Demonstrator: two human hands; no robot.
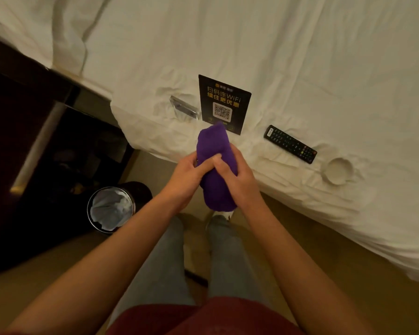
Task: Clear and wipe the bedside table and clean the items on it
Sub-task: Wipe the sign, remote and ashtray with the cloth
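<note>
A bunched purple cloth (214,151) is held in front of me at the bed's edge. My left hand (185,176) and my right hand (237,172) both grip it from either side. On the white bed sheet (300,68) just beyond lie a black WiFi card with a QR code (224,100), a clear acrylic stand (183,108) to its left, a black remote control (290,144) to its right, and a round white ashtray (338,170) further right.
A dark bedside table (22,112) stands at the left by the bed. A black waste bin (111,209) with a plastic liner sits on the floor below it. My legs and shoes stand on the tan floor (312,238).
</note>
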